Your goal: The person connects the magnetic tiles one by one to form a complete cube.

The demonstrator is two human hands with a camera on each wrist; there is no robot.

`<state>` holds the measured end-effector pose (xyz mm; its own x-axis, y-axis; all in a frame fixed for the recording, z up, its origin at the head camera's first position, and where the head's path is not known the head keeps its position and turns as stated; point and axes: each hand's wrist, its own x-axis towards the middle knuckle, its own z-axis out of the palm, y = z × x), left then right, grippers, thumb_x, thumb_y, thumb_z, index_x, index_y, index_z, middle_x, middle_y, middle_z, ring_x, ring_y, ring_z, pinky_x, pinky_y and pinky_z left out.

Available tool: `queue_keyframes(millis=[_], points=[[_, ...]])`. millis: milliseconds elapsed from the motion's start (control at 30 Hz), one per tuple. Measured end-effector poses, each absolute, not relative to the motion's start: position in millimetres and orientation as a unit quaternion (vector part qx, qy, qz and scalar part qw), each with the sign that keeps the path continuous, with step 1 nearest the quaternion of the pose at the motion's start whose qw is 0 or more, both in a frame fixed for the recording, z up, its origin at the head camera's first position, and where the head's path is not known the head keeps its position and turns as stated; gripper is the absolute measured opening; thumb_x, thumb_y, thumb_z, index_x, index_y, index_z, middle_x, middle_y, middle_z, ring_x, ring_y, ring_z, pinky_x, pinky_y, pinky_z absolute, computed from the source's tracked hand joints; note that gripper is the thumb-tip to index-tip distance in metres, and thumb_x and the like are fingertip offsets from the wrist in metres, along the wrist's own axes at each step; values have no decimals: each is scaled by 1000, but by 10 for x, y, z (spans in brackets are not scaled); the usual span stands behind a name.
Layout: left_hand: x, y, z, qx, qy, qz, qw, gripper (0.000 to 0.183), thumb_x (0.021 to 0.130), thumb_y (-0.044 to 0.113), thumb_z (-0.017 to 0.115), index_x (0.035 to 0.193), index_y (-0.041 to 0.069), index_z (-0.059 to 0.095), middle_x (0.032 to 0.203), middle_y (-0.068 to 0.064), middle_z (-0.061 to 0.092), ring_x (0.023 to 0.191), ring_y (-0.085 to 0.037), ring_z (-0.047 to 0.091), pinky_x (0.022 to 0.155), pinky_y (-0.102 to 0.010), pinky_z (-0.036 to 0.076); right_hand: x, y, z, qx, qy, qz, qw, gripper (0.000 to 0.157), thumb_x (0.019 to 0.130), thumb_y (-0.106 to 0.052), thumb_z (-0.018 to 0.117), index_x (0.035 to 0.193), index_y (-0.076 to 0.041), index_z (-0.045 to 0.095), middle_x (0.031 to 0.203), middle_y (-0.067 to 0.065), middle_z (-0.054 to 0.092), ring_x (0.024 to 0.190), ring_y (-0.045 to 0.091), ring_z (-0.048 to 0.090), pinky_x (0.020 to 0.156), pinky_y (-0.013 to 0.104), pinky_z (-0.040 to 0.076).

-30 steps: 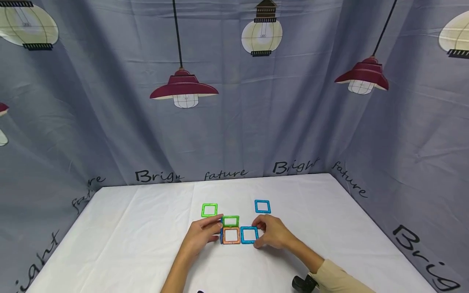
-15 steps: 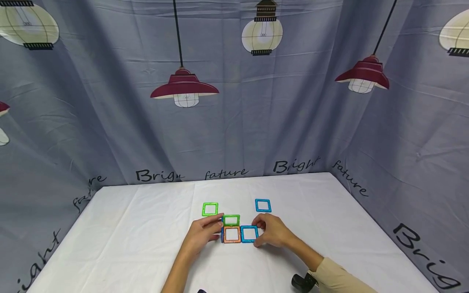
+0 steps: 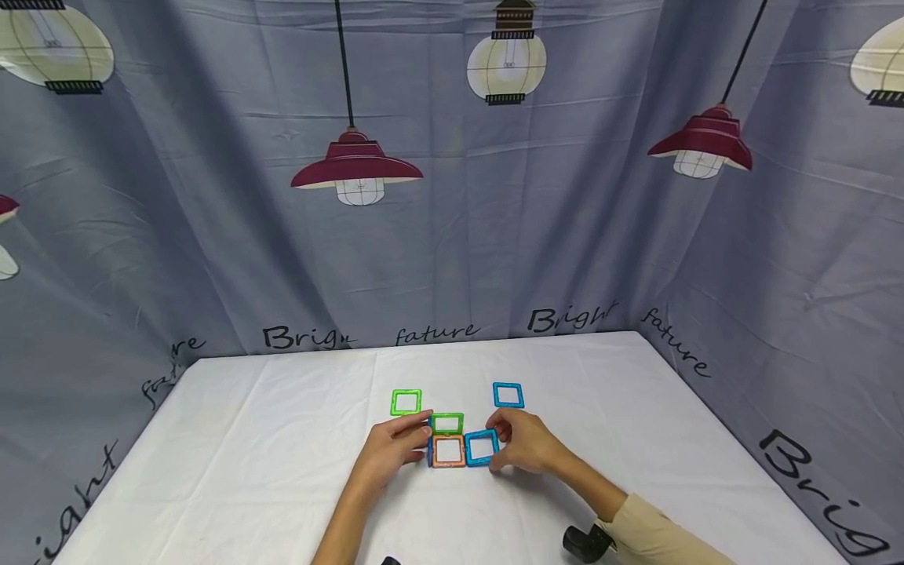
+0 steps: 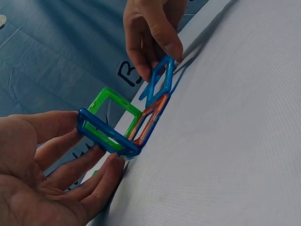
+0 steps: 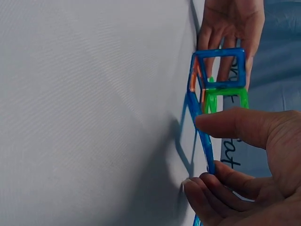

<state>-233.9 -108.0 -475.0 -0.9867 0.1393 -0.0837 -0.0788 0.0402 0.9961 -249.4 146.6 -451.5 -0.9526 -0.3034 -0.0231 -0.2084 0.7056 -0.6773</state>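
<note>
My right hand (image 3: 524, 443) pinches a blue square magnetic tile (image 5: 205, 141) between thumb and fingers. That tile is tilted, its left edge against an orange tile (image 3: 448, 463) lying low in the middle. Along the orange tile's left side stands an upright blue tile (image 4: 106, 130). A green tile (image 4: 99, 100) stands upright at the orange tile's far edge, meeting the upright blue one at a corner. My left hand (image 3: 388, 451) rests mostly straight fingers against the outer side of the upright blue tile, as the left wrist view shows.
Behind the joined tiles, a loose green tile (image 3: 406, 391) lies at left and a loose blue tile (image 3: 508, 384) at right. A white cloth (image 3: 247, 455) covers the table. Grey printed curtains (image 3: 452, 259) hang behind it and at both sides.
The blue tile in my right hand has turned slightly, its right side rising, while staying beside the orange tile. My left hand and the other tiles hold still.
</note>
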Motion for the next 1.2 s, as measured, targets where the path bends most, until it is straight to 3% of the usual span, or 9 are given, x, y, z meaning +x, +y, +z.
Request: queue_keyframes(millis=[567, 1200], points=[[-2337, -1080, -4746, 21, 718, 691, 81, 43, 97, 20, 69, 137, 4, 63, 129, -21, 68, 105, -24, 71, 86, -39, 61, -2490, 1335, -4304, -168, 891, -415, 81, 57, 70, -4, 86, 123, -1, 66, 115, 8, 68, 103, 27, 60, 81, 34, 50], [-2340, -1073, -4747, 24, 717, 692, 83, 44, 97, 21, 69, 137, 3, 63, 129, -22, 68, 104, -24, 71, 86, -39, 61, -2488, 1228, -4359, -167, 888, -422, 65, 59, 69, -9, 88, 125, -5, 68, 111, 6, 68, 100, 24, 64, 81, 35, 51]])
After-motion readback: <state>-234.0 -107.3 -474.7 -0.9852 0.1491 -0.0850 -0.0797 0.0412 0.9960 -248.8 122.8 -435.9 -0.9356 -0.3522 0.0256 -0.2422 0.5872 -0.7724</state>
